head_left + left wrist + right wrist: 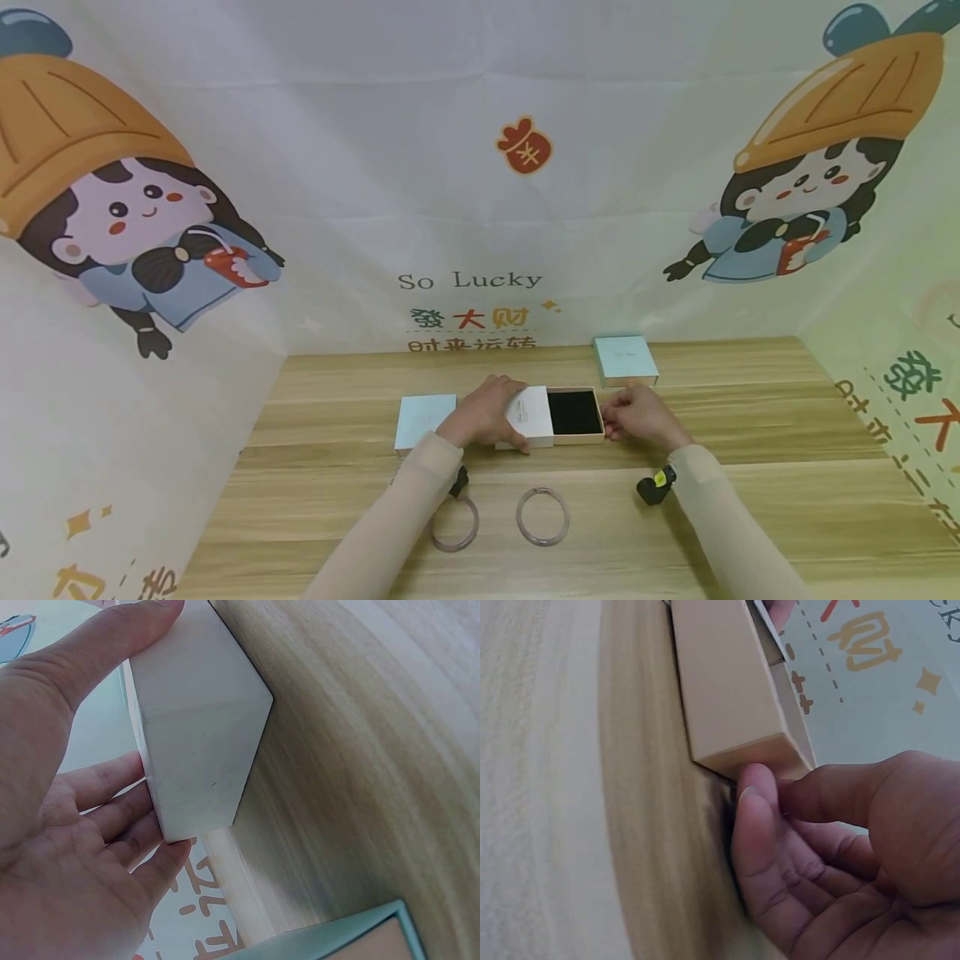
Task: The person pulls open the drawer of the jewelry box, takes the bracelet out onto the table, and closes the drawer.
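Observation:
A white box sleeve (534, 417) lies on the table with its beige inner drawer (576, 441) slid partly out to the right. Inside the drawer shows a black lining (576, 412). My left hand (483, 414) grips the sleeve, thumb on the near side (202, 742) and fingers over the far side. At the drawer's outer end (754, 752), my right hand (643, 415) has thumb and forefinger pinched together against it; what lies between the fingertips is hidden. Nearer to me lie two translucent greyish bangles, the left bangle (452, 547) partly beneath my left wrist and the right bangle (542, 542).
One light blue box (424, 417) stands left of the white sleeve, partly behind my left hand. Another light blue box (626, 358) sits at the table's back edge, beyond my right hand. A printed cloth (480, 183) hangs behind the wooden table (330, 483).

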{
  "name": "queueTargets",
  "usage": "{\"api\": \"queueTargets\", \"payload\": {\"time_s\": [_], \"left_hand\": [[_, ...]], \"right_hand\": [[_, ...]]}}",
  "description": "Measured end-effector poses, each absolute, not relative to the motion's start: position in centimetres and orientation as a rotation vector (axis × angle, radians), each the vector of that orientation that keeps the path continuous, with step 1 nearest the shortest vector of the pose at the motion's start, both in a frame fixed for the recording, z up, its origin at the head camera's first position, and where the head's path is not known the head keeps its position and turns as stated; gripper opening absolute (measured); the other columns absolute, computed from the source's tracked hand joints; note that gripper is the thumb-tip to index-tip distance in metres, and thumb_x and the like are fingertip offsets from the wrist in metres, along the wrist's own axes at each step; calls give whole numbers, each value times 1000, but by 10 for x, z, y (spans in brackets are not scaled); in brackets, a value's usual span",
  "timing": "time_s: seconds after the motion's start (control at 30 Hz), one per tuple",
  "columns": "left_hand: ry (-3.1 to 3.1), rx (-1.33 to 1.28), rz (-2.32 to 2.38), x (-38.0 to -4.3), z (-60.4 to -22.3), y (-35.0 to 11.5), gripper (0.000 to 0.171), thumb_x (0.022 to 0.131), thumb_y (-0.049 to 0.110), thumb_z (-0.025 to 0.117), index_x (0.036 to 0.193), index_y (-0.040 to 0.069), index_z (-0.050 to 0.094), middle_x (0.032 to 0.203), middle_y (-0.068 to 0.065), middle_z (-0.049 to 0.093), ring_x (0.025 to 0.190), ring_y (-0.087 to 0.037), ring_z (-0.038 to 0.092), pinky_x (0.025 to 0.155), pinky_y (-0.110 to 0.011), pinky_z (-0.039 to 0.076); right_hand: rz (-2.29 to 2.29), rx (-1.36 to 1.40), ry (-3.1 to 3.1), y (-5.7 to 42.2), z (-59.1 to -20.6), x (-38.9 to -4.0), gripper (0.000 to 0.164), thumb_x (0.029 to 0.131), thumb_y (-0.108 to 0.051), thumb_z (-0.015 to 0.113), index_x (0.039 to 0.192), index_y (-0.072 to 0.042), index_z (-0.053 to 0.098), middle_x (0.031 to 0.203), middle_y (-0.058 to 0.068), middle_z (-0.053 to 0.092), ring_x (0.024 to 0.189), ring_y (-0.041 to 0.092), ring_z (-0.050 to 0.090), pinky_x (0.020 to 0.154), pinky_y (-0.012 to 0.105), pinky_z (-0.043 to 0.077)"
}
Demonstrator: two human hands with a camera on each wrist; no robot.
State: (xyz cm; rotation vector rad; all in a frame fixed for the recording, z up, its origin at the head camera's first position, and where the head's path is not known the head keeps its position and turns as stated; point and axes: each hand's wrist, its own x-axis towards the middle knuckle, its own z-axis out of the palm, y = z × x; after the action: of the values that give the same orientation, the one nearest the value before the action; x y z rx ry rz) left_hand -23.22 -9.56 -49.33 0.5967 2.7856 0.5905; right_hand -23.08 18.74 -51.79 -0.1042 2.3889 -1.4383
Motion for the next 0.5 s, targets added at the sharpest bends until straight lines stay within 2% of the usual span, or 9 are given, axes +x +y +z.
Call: {"api": "queueTargets", "payload": {"time_s": [0.23,0.5], "left_hand": [[2789,615,610,-233,-494,-98,103,64,39,98,150,10,50,148,-8,55,136,-25,48,115,-40,43],[2788,626,602,-235,-497,-97,103,64,39,98,150,9,50,148,-8,56,137,-25,48,117,-40,42]], "right_hand": [[-1457,-127,2483,184,-520,-229,16,100,0,57,101,10,69,77,10,72,64,9,67,62,25,60],[-1461,-136,2525,179,-523,-225,15,100,-1,58,98,10,69,74,11,72,62,10,67,60,26,60]]}}
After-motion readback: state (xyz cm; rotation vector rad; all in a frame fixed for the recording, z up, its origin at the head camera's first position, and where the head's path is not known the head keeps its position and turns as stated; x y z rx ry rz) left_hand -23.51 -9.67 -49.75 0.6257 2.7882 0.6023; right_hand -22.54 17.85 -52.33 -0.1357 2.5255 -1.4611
